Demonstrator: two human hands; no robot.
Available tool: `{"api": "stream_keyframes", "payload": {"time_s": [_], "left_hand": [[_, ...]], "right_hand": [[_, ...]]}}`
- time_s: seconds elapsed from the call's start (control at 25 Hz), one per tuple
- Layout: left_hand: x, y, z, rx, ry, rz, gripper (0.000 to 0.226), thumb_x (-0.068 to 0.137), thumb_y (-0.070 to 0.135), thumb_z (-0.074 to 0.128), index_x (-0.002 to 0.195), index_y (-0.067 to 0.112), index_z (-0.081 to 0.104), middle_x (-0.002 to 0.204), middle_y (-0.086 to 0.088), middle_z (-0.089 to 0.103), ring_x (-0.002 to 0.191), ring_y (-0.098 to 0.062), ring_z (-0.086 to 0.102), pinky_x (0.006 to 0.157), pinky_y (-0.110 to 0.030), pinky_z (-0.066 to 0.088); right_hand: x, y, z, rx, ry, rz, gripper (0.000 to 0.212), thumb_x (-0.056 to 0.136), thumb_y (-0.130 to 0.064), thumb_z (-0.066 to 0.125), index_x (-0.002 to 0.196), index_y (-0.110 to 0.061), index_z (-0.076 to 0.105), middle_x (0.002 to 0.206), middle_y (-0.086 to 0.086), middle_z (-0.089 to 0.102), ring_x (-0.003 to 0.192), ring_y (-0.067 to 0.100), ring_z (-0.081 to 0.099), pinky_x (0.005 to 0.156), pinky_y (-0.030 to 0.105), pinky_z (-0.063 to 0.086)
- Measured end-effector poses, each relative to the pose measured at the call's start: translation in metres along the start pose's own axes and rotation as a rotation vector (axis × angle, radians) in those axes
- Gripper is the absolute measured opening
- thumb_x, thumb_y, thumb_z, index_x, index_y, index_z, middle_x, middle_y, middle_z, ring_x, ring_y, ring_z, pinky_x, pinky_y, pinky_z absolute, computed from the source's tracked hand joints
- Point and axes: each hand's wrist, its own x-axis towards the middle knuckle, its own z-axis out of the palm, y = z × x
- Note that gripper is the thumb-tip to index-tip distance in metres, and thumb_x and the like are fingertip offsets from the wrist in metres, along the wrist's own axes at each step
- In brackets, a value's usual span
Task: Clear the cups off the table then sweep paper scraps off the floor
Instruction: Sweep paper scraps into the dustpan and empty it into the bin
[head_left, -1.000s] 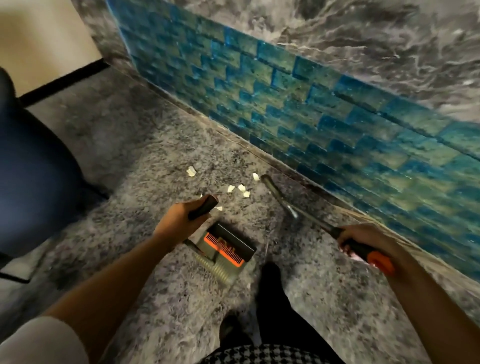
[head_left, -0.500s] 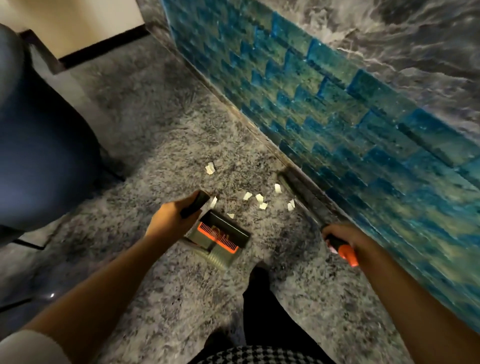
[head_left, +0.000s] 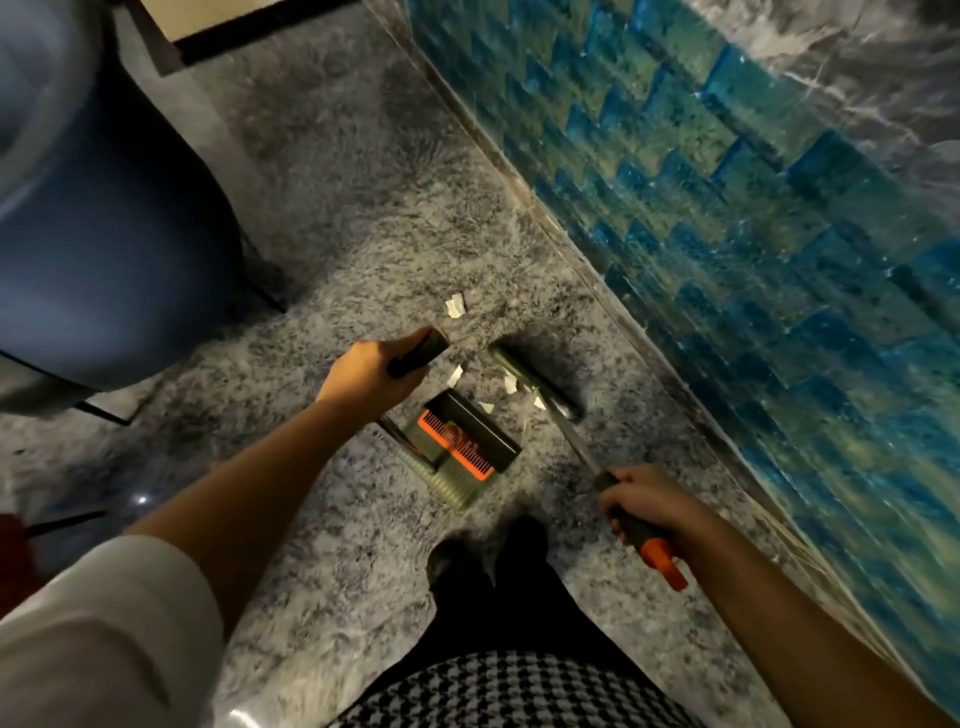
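Gripping the broom (head_left: 561, 405) by its shaft, the right hand (head_left: 644, 506) sets its head parallel to the dustpan (head_left: 467, 441) mouth, with paper scraps (head_left: 511, 384) lying between them. The left hand (head_left: 369, 376) is curled round the dustpan's upright handle. The wall (head_left: 727, 260) crowds the right, and open floor (head_left: 363, 234) lies to the left.

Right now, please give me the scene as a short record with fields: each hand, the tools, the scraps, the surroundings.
Left hand: grips the black handle of the black-and-orange plastic dustpan
Right hand: grips the metal-shafted broom with orange handle end
Small white paper scraps: several between broom head and dustpan, one farther away
Floor: grey speckled carpet
Sides: blue tiled wall right, dark blue chair left
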Motion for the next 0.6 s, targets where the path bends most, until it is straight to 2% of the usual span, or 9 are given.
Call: {"api": "stream_keyframes", "payload": {"time_s": [0.2, 0.36, 0.6], "left_hand": [[-0.019, -0.013, -0.002, -0.015, 0.015, 0.027, 0.054, 0.087, 0.028, 0.066, 0.138, 0.031, 0.047, 0.091, -0.01, 0.071, 0.077, -0.027, 0.066, 0.062, -0.027, 0.043], [-0.022, -0.014, 0.001, -0.02, -0.006, 0.048, 0.054, 0.088, 0.029, 0.064, 0.139, 0.031, 0.046, 0.097, -0.012, 0.07, 0.085, -0.029, 0.066, 0.065, -0.03, 0.044], [-0.029, -0.021, -0.002, -0.032, -0.017, 0.035, 0.054, 0.089, 0.032, 0.062, 0.14, 0.033, 0.044, 0.095, -0.011, 0.07, 0.08, -0.027, 0.066, 0.066, -0.033, 0.05]], "right_hand": [[-0.028, 0.001, 0.027, 0.001, -0.084, 0.006, 0.032, 0.086, 0.012, 0.046, 0.117, 0.015, 0.053, 0.062, 0.012, 0.047, 0.042, 0.016, 0.045, 0.034, 0.017, 0.037], [-0.048, -0.001, 0.029, 0.017, -0.164, 0.048, 0.039, 0.088, 0.013, 0.041, 0.126, 0.008, 0.05, 0.062, 0.012, 0.047, 0.032, 0.01, 0.043, 0.033, 0.016, 0.035], [-0.067, -0.005, 0.0, 0.109, -0.185, 0.064, 0.043, 0.088, 0.015, 0.038, 0.127, 0.0, 0.049, 0.047, 0.009, 0.049, 0.029, 0.01, 0.043, 0.03, 0.015, 0.035]]}}
